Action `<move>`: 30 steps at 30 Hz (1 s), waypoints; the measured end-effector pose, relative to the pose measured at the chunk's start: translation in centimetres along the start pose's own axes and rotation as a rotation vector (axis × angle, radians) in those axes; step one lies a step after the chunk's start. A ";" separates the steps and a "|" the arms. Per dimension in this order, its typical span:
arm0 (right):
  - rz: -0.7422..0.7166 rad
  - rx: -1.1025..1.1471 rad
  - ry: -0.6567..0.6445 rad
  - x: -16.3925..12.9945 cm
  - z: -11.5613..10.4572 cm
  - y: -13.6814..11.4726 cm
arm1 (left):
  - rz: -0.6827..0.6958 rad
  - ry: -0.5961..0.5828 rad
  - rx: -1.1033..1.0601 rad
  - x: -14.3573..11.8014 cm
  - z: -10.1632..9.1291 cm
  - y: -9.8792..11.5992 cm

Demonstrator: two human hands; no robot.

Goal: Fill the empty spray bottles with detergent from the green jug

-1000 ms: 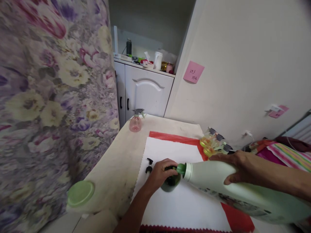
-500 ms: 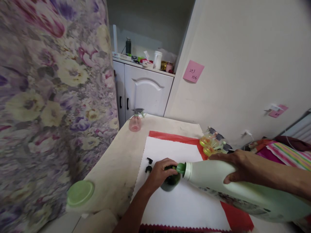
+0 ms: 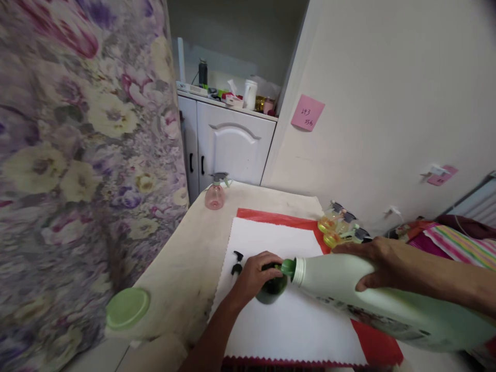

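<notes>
My left hand is closed around the neck of a dark green pump bottle, which stands on a white sheet. My right hand grips a large pale green detergent jug tipped onto its side. The jug's green spout points at the top of the bottle, right by my left fingers. Whether liquid is flowing cannot be made out. A black pump head lies on the sheet left of my left hand. A light green cap sits at the table's left edge.
A pink spray bottle stands at the far left of the table. Several spray bottles with yellow liquid are grouped at the right by the wall. A floral curtain hangs on the left, and a white cabinet is behind.
The jug and both hands hold nearly the same pose. The whole view has shifted very slightly.
</notes>
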State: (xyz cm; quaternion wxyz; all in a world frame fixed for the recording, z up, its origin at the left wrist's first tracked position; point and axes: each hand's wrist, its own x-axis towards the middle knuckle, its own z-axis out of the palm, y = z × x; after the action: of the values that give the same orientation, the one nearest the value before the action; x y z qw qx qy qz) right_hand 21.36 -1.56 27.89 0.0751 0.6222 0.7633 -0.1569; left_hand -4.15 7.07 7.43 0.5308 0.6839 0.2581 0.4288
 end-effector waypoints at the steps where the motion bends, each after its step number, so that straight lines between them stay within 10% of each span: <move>1: 0.001 -0.009 0.003 0.0 0.1 0.1 | 0.001 0.000 -0.001 0.0 0.0 0.0; 30: 0.057 -0.035 -0.047 -0.3 -1.1 -2.2 | 0.020 -0.018 0.026 -0.1 0.0 0.2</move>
State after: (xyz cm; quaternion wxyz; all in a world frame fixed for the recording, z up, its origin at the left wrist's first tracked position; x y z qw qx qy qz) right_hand 19.37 -1.90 29.32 0.1081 0.6383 0.7461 -0.1557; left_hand -4.23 6.96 7.63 0.5196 0.6973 0.2520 0.4246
